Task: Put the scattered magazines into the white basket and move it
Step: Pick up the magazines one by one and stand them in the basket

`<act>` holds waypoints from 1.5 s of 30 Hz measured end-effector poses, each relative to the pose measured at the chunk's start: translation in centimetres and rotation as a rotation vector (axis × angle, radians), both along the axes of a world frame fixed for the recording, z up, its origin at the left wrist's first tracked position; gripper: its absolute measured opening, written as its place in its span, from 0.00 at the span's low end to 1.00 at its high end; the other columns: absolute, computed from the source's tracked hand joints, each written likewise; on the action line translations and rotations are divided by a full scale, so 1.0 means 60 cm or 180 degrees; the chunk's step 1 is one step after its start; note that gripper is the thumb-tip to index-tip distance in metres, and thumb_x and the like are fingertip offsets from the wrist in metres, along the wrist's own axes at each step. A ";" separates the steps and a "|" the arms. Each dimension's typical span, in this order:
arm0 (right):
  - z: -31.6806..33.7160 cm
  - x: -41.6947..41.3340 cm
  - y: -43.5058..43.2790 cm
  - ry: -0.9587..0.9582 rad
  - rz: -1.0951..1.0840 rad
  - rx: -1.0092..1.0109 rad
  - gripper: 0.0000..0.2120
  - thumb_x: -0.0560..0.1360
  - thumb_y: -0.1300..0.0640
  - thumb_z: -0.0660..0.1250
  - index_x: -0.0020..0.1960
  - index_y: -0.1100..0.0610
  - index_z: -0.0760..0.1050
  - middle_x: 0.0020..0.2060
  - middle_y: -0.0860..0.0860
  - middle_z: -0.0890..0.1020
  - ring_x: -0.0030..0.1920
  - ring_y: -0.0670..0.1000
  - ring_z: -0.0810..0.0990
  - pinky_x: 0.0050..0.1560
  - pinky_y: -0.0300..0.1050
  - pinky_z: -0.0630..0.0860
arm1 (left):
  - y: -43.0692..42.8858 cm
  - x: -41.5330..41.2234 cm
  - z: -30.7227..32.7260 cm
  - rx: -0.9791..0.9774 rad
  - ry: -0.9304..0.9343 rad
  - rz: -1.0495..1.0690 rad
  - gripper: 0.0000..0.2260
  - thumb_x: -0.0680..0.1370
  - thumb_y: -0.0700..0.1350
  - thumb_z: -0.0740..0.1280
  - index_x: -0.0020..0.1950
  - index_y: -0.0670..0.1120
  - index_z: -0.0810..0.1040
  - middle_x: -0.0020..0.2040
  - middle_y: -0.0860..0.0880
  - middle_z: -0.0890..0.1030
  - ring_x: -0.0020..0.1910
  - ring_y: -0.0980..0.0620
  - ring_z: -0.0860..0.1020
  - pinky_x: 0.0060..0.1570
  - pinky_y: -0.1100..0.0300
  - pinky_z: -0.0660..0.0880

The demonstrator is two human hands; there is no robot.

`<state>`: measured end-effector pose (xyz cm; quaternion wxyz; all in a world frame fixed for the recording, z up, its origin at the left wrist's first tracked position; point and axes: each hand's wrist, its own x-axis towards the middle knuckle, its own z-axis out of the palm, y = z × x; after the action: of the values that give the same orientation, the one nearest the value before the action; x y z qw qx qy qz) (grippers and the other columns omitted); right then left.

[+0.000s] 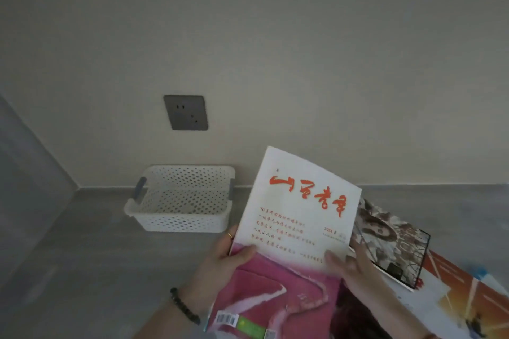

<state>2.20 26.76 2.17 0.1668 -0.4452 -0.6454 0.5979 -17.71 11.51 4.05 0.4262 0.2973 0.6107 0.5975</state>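
Observation:
A white magazine with red brush lettering (300, 206) is held up above the grey surface, with a pink magazine (275, 289) under it in the same stack. My left hand (228, 256) grips the stack's left edge, thumb on the cover. My right hand (355, 264) holds the right edge, thumb on top. The white perforated basket (154, 217) stands empty to the left against the wall, apart from the stack. A black-bordered photo magazine (396, 245) and an orange and white one (462, 292) lie flat at the right.
The grey surface (82, 256) runs to a beige wall (275, 49) with a dark socket plate (185, 112) above the basket. A grey side panel (22, 173) closes off the left corner.

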 end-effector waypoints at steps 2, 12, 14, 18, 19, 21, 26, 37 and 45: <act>0.022 -0.060 0.005 0.0304 0.0049 -0.0314 0.19 0.72 0.61 0.67 0.62 0.53 0.67 0.49 0.50 0.81 0.48 0.50 0.81 0.43 0.48 0.79 | -0.022 -0.039 0.035 0.0289 0.0066 0.0173 0.18 0.65 0.42 0.69 0.53 0.56 0.77 0.52 0.55 0.83 0.52 0.58 0.80 0.46 0.68 0.76; 0.181 -0.399 -0.001 0.1205 -0.0187 0.1490 0.13 0.70 0.65 0.69 0.37 0.48 0.72 0.37 0.40 0.79 0.34 0.35 0.79 0.29 0.27 0.74 | -0.052 -0.333 0.150 0.0590 0.0927 0.1268 0.08 0.77 0.43 0.60 0.47 0.54 0.77 0.41 0.58 0.84 0.39 0.59 0.83 0.32 0.67 0.78; 0.177 -0.454 -0.002 0.1236 -0.0247 0.1473 0.12 0.71 0.66 0.67 0.37 0.49 0.72 0.36 0.40 0.78 0.35 0.36 0.78 0.30 0.25 0.72 | -0.042 -0.388 0.143 0.0515 0.1003 0.1474 0.08 0.77 0.42 0.61 0.47 0.54 0.77 0.43 0.59 0.82 0.39 0.62 0.81 0.33 0.70 0.77; 0.134 -0.530 0.006 0.1153 -0.0392 0.1347 0.10 0.72 0.67 0.65 0.38 0.53 0.74 0.37 0.45 0.80 0.40 0.45 0.79 0.39 0.31 0.76 | -0.018 -0.475 0.091 0.0207 0.1149 0.1687 0.09 0.76 0.41 0.63 0.54 0.48 0.78 0.49 0.53 0.79 0.43 0.60 0.78 0.33 0.73 0.76; 0.119 -0.544 0.009 0.1109 -0.0440 0.1284 0.09 0.72 0.67 0.65 0.40 0.54 0.75 0.38 0.47 0.81 0.41 0.47 0.80 0.41 0.35 0.76 | -0.012 -0.489 0.075 0.0059 0.1224 0.1720 0.09 0.76 0.41 0.63 0.55 0.45 0.78 0.49 0.52 0.79 0.43 0.57 0.78 0.33 0.73 0.75; 0.086 -0.565 0.015 0.0981 -0.0546 0.1156 0.07 0.72 0.67 0.64 0.42 0.56 0.75 0.39 0.50 0.81 0.42 0.51 0.80 0.46 0.42 0.76 | -0.001 -0.512 0.039 -0.0221 0.1297 0.1754 0.10 0.75 0.42 0.65 0.55 0.43 0.78 0.50 0.51 0.79 0.44 0.55 0.78 0.33 0.73 0.71; 0.005 -0.569 0.031 0.0553 -0.0817 0.1227 0.09 0.72 0.64 0.66 0.37 0.51 0.74 0.33 0.42 0.79 0.37 0.44 0.78 0.37 0.36 0.72 | 0.014 -0.527 -0.042 -0.0438 0.1128 0.1579 0.05 0.73 0.45 0.67 0.47 0.46 0.80 0.47 0.49 0.81 0.41 0.58 0.78 0.34 0.71 0.72; -0.059 -0.556 0.059 0.0084 -0.0696 0.1017 0.05 0.72 0.61 0.65 0.43 0.52 0.77 0.34 0.42 0.78 0.34 0.37 0.75 0.30 0.30 0.66 | 0.035 -0.536 -0.082 -0.0709 0.1663 0.1878 0.06 0.74 0.41 0.66 0.49 0.43 0.78 0.47 0.46 0.81 0.44 0.51 0.78 0.46 0.61 0.72; -0.030 -0.509 0.051 0.0066 -0.0708 0.0555 0.12 0.74 0.64 0.64 0.56 0.56 0.74 0.45 0.51 0.79 0.45 0.51 0.78 0.46 0.45 0.77 | 0.021 -0.504 -0.073 -0.0558 0.1304 0.1999 0.14 0.72 0.47 0.69 0.55 0.45 0.74 0.56 0.45 0.77 0.54 0.50 0.74 0.55 0.56 0.70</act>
<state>-28.36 29.81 0.37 0.2768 -0.4916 -0.6397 0.5220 -47.93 12.78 -0.36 0.1154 0.1714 0.7933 0.5727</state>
